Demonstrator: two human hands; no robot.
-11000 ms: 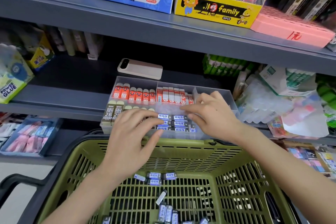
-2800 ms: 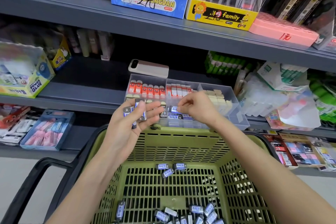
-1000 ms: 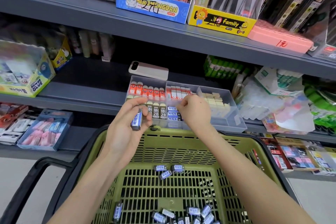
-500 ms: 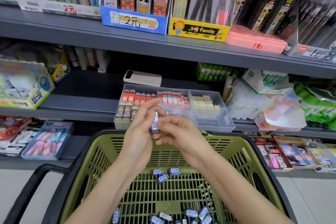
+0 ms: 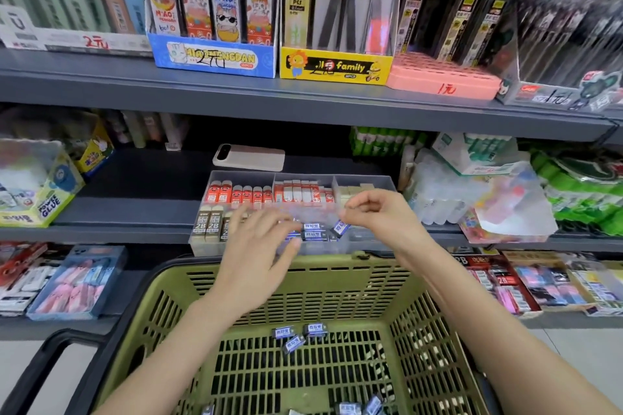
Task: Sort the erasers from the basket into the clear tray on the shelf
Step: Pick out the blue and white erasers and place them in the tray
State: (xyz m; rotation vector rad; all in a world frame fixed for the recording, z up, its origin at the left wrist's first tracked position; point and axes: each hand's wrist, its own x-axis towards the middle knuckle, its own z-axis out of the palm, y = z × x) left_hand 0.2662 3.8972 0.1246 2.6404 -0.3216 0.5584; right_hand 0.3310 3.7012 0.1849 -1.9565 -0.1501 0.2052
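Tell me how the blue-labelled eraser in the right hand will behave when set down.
The blue-labelled eraser is a small flat-sided block, so it probably won't roll. The right hand holds it in a fingertip pinch, so it's likely light. Its printed sleeve looks smooth, so it may slip a little.

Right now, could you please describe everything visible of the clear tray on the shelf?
The clear tray is see-through plastic, split into compartments, sitting at the front of the grey shelf behind the green basket. Red-sleeved erasers line most of the back, 2B erasers stand front left, blue-labelled erasers lie front middle. The right hand pinches one eraser over it.
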